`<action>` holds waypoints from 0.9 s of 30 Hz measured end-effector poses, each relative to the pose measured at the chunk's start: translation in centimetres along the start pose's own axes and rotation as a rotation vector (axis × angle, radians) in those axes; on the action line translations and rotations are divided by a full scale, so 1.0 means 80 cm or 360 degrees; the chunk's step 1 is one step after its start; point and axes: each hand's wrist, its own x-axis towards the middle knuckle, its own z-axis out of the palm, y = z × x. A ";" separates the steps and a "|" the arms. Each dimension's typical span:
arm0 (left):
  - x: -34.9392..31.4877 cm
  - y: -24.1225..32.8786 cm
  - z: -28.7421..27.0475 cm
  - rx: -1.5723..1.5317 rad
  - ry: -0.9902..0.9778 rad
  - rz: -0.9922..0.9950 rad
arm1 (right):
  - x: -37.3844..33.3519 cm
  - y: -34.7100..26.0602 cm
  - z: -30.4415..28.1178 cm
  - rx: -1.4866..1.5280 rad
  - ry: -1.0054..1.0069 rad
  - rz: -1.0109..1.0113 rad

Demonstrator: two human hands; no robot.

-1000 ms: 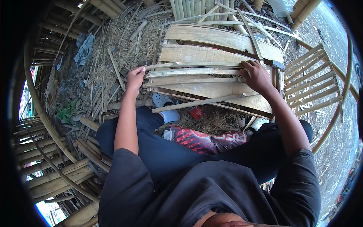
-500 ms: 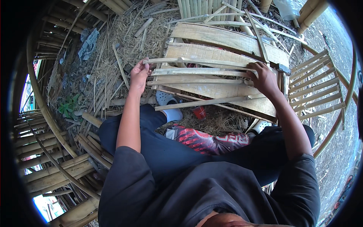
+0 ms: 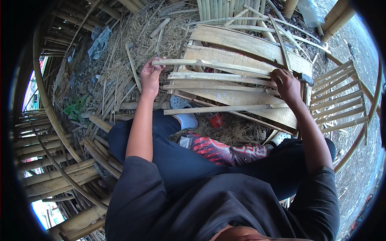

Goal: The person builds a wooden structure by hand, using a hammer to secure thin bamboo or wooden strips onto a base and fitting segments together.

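My left hand [image 3: 150,77] pinches the left end of a pale bamboo strip [image 3: 217,64]. At that strip's right end my right hand [image 3: 287,86] is closed, its fingers bent around it; the fingertips are partly hidden. Nearer to me, several more bamboo strips [image 3: 225,108] lie roughly parallel across a low bench of wooden planks [image 3: 237,42]. Their left ends stick out past the planks. A hammer [image 3: 304,78] rests by the bench's right edge, just beyond my right hand. One thin slat [image 3: 281,44] leans slantwise over the far planks.
A small slatted bamboo rack [image 3: 339,96] stands right of the bench. Between my legs are a red cup [image 3: 215,120] and a patterned red cloth [image 3: 213,149]. Shavings and bamboo offcuts [image 3: 116,72] cover the ground at left. A clear plastic bottle [image 3: 311,14] lies at far right.
Both hands still hold the strip at its two ends. The whole view has shifted slightly, with the bench and hands a little farther right in the picture.
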 end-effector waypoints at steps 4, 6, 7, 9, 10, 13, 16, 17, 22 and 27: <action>0.000 0.030 0.025 -0.0085 -0.0105 0.0247 | -0.002 0.001 -0.005 0.0074 -0.0004 0.0079; -0.002 0.046 0.035 -0.0111 -0.0143 0.0231 | -0.003 0.007 -0.001 0.0110 0.0017 0.0041; -0.003 0.052 0.037 -0.0139 -0.0183 0.0212 | -0.003 0.009 0.000 0.0092 0.0027 0.0058; -0.005 0.060 0.039 -0.0127 -0.0203 0.0191 | -0.004 0.009 0.002 0.0077 0.0037 0.0068; -0.007 0.063 0.039 -0.0118 -0.0228 0.0167 | -0.004 0.009 0.002 0.0089 0.0034 0.0061; -0.011 0.068 0.041 -0.0012 -0.0205 0.0152 | -0.003 0.005 0.000 0.0099 0.0033 0.0048; -0.012 0.075 0.044 -0.0048 -0.0305 0.0131 | -0.003 0.004 0.000 0.0075 0.0042 0.0043; -0.013 0.078 0.045 -0.0051 -0.0306 0.0132 | -0.004 0.004 0.000 0.0055 0.0046 0.0039; -0.008 0.084 0.024 0.0237 -0.0355 -0.0172 | -0.003 0.000 0.002 0.0073 0.0015 0.0035; -0.011 0.081 0.040 0.0322 -0.0289 -0.0221 | -0.003 0.005 0.005 0.0028 -0.0068 0.0035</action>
